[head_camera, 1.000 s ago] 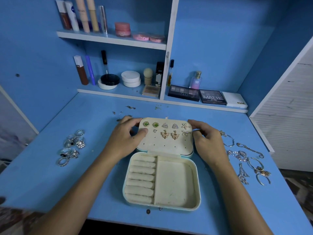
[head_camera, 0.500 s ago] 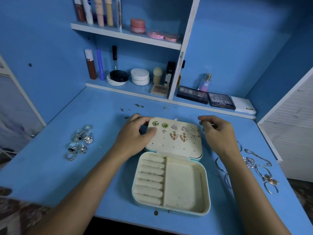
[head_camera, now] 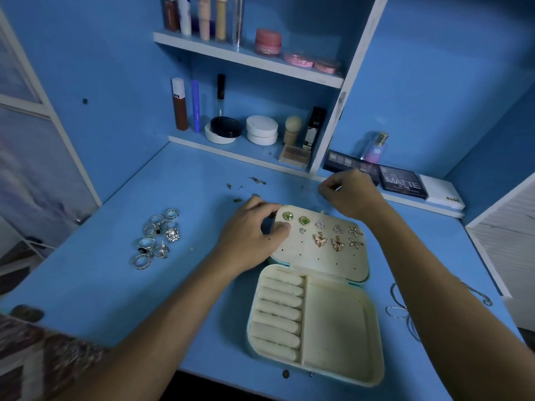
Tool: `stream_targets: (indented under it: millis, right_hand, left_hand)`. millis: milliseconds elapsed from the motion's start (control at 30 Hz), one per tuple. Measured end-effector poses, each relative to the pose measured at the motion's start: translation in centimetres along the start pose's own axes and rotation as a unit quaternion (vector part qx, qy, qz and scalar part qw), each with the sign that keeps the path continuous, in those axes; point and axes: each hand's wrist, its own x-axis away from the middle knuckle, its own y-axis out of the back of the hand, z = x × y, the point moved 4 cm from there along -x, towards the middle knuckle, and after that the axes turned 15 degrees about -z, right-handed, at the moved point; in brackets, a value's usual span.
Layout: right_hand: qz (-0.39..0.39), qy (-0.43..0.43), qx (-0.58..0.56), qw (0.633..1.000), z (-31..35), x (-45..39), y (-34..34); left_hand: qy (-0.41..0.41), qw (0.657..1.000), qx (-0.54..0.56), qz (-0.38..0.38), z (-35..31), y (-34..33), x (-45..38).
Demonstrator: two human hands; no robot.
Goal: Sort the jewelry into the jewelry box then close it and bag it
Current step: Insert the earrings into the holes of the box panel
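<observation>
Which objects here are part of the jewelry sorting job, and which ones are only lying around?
For the job:
- jewelry box, open
- earrings pinned in its lid
- rings
- chains
- loose studs

Only lying around:
- shelf cosmetics
- perfume bottle
- eyeshadow palettes

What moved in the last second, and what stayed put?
The right hand left the lid's right edge and moved back beyond the jewelry box, now pinching something small. The left hand still grips the lid's left corner. Earrings and rings unchanged.

Eyeshadow palette [head_camera: 403, 182] and perfume bottle [head_camera: 375, 148] on blue desk [head_camera: 121, 287]; pink jar [head_camera: 268, 41] shelved.
</observation>
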Motion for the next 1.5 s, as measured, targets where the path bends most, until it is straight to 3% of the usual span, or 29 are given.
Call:
stream_targets:
  millis: [800,900,1233,1500]
  right_hand:
    - [0.020,-0.013,0.030,0.999,0.3,-1.8,-3.0]
    - [-0.004,-0.011,0.032,0.999,0.0,-1.6,-2.3]
    - [-0.056,-0.110,-0.128,0.984,-2.6,0.0,1.5]
    - [-0.051,-0.134,-0.153,0.978,-4.7,1.6,3.0]
  left_hand:
    - [-0.016,1.000,-0.020,-0.014,-0.1,0.0,-0.1]
    - [-0.011,1.000,-0.011,-0.011,-0.1,0.0,0.0]
    - [0.007,0.999,0.045,-0.005,-0.4,0.5,0.0]
    - [0.020,0.995,0.093,-0.005,-0.7,0.8,0.2]
